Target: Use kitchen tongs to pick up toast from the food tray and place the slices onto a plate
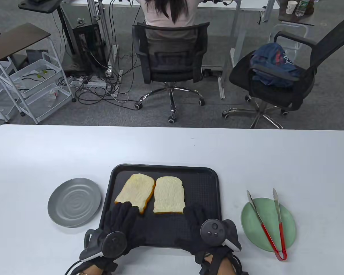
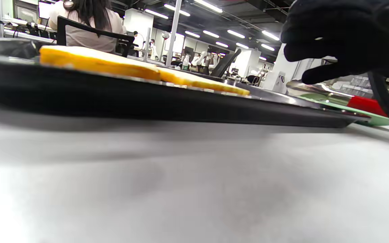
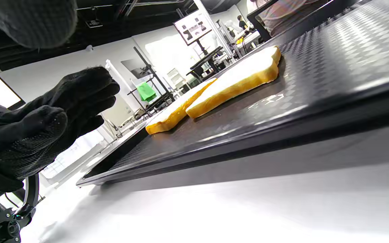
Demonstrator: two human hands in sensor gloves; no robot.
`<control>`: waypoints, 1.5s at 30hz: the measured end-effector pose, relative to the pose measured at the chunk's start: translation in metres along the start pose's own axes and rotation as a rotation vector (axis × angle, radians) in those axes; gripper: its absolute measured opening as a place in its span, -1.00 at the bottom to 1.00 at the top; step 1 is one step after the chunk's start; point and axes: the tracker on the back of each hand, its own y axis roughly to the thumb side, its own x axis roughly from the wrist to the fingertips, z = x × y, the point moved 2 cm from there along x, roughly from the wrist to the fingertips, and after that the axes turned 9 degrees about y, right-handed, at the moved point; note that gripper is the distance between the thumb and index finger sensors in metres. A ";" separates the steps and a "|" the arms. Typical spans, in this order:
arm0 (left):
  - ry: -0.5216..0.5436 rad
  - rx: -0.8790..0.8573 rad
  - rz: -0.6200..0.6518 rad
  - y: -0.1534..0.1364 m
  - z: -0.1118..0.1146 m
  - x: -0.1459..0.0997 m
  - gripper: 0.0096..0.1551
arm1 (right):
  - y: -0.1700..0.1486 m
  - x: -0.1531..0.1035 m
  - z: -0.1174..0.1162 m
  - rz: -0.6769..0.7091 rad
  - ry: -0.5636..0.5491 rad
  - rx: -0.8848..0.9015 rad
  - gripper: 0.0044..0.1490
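Note:
Two toast slices lie side by side on the black tray point(image 1: 202, 192): the left slice point(image 1: 136, 190) and the right slice point(image 1: 169, 194). The red-handled tongs point(image 1: 268, 236) rest across a green plate point(image 1: 268, 212) right of the tray. A grey plate point(image 1: 74, 202) sits left of the tray. My left hand point(image 1: 123, 212) lies relaxed on the tray's near part, fingertips at the left slice's near edge. My right hand point(image 1: 196, 214) rests the same way just below the right slice. Neither holds anything. The right wrist view shows both slices point(image 3: 241, 77) and the left hand point(image 3: 46, 125).
The white table point(image 1: 46, 160) runs wide on both sides of the tray. Beyond its far edge stand two office chairs point(image 1: 172, 68), one with a seated person point(image 1: 166, 14), and a white wire cart point(image 1: 40, 86).

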 end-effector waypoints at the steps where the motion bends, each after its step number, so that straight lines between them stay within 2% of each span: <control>1: 0.000 -0.001 0.001 0.000 0.000 0.000 0.22 | 0.000 0.000 0.000 0.001 -0.001 -0.001 0.35; 45: -0.022 0.002 0.015 0.006 0.004 0.001 0.22 | 0.001 -0.001 -0.001 0.012 0.020 0.005 0.35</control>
